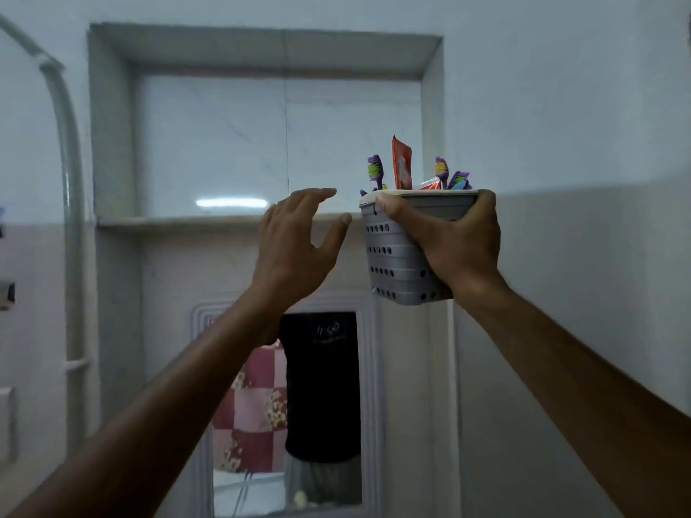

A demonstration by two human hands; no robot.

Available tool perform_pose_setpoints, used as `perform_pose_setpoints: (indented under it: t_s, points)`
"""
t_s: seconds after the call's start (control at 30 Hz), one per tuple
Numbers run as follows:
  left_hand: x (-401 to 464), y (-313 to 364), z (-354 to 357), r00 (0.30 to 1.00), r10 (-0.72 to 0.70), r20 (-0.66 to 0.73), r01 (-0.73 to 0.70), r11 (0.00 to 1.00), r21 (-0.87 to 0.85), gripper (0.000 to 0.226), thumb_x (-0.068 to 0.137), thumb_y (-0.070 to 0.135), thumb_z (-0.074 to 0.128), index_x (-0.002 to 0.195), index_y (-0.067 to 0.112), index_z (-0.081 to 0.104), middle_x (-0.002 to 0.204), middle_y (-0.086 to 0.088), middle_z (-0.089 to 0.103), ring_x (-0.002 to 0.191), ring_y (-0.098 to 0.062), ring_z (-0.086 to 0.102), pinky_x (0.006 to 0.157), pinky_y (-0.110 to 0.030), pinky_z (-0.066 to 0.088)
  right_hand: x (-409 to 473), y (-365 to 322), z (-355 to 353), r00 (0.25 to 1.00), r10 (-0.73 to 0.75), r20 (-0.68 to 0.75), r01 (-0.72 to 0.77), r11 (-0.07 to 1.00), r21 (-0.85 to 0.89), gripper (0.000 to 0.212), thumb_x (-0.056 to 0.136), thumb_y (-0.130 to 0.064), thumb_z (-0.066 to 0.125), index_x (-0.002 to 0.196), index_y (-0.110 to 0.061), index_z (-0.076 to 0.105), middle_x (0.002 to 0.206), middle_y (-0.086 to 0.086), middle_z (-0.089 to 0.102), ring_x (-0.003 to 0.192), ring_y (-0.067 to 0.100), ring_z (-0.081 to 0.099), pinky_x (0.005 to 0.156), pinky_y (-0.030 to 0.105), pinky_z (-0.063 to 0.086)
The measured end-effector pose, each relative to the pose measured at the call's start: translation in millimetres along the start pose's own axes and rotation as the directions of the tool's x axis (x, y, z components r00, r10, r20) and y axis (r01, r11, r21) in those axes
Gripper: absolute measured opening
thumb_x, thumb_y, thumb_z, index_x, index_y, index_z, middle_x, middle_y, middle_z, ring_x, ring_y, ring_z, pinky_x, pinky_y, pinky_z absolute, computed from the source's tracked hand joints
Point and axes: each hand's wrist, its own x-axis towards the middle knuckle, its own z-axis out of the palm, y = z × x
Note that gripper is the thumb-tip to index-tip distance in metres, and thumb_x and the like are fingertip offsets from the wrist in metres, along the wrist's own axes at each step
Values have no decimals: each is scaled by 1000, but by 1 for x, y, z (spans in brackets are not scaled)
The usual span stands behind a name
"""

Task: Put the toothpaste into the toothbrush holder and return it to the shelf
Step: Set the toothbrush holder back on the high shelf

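By the shelf [224, 220], toothbrush holder [404, 256] in right hand [456, 241], toothpaste [402, 164] inside

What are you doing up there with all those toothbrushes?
A person is holding a grey toothbrush holder up in the air with the right hand. The red toothpaste is already standing in it, next to the purple toothbrushes. The left hand is open and empty, its fingers spread just beside the holder. The holder is near the shelf in the wall recess but is not sitting on it yet, so putting it back is what is left.
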Motion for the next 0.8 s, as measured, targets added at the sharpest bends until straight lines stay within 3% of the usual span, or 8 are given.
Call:
perform_pose_setpoints:
  t_s: [0.17, 0.27, 0.37, 0.5, 0.7, 0.8]
  points:
    - [45, -16, 14, 999, -19, -41, 23, 996, 90, 49, 104, 57, 57, 143, 27, 63, 142, 4, 68, 131, -24, 64, 112, -59, 45, 45, -39, 0, 999, -23, -28, 23, 1000, 9, 121, 33, -96, 88, 126, -25, 55, 124, -7, 68, 116, 20, 71, 100, 46, 64]
    - [59, -27, 27, 999, -36, 10, 34, 990, 140, 52, 105, 60, 52, 144, 26, 62, 145, 2, 67, 136, -26, 61, 116, -61, 41, 67, -56, 5, 998, -35, -56, 35, 999, 0, 122, 34, -97, 87, 128, -26, 55, 125, -6, 68, 119, 22, 70, 101, 47, 64]
    - [60, -38, 42, 989, -111, 98, 92, 980, 177, 55, 106, 62, 49, 148, 28, 59, 152, 2, 61, 146, -25, 51, 126, -61, 27, 84, -65, 12, 997, -40, -72, 39, 999, -19, 120, 35, -98, 84, 127, -26, 56, 124, -6, 68, 117, 22, 70, 100, 46, 64]
    - [49, -52, 61, 967, -190, 172, 140, 953, 270, 66, 106, 72, 32, 143, 29, 65, 149, 5, 65, 148, -20, 51, 131, -54, 15, 100, -61, 25, 994, -74, -82, 66, 993, -97, 117, 41, -101, 80, 125, -25, 54, 125, -4, 68, 118, 24, 69, 100, 47, 63]
    - [43, -54, 68, 985, -144, 100, 107, 946, 304, 64, 110, 66, 30, 127, 26, 77, 132, 6, 76, 133, -15, 64, 127, -46, 27, 115, -37, 59, 991, -78, -110, 61, 987, -151, 121, 54, -97, 84, 137, -14, 53, 135, 4, 65, 127, 28, 65, 101, 43, 60]
    - [40, -58, 65, 990, -98, 101, 61, 945, 320, 60, 112, 61, 33, 129, 23, 76, 132, 5, 76, 135, -17, 63, 123, -46, 35, 119, -16, 77, 997, -78, 21, 80, 976, -201, 132, 73, -87, 82, 164, -8, 29, 161, 14, 48, 150, 35, 47, 117, 47, 49]
